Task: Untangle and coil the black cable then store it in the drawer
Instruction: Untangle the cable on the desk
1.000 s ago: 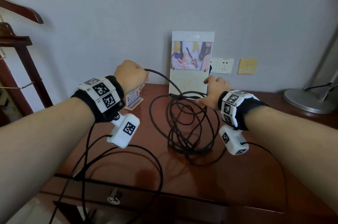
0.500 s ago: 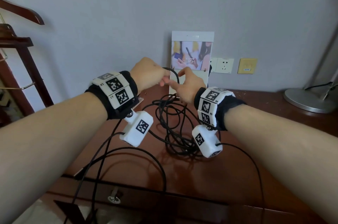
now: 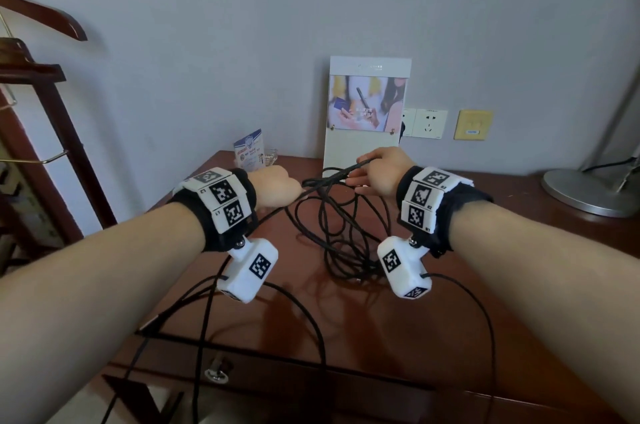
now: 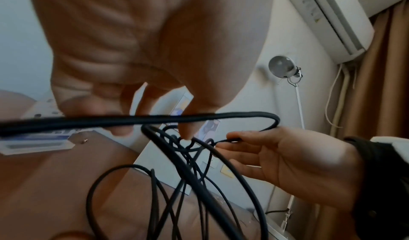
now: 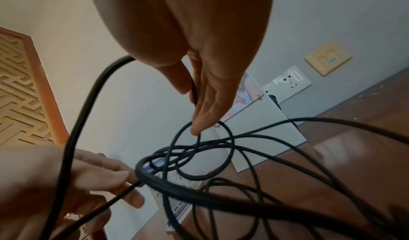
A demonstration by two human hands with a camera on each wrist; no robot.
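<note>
A glossy reddish-brown wooden desk (image 3: 433, 337) filled the lower half of the head view, set against a pale grey wall. Behind the hands, at centre, a white upright card stand (image 3: 369, 119) with a printed photo leaned on the wall, with a white wall socket (image 3: 429, 123) and a yellow wall plate (image 3: 472, 124) to its right. A small printed card (image 3: 248, 153) stood left of centre, a round metal lamp base (image 3: 588, 193) sat at the right edge, and a dark wooden rack (image 3: 38, 105) rose at the left. A drawer (image 3: 242, 378) with a metal knob showed at the bottom.

The black cable (image 3: 341, 240), thin, round and matte, lay in tangled loops on the desk at centre, with a strand lifted between both hands. The left hand (image 3: 275, 190) seemed to pinch the strand with curled fingers, though its fingertips were hidden. The right hand (image 3: 379, 171) pinched a strand between thumb and forefinger, the other fingers loosely extended.
</note>
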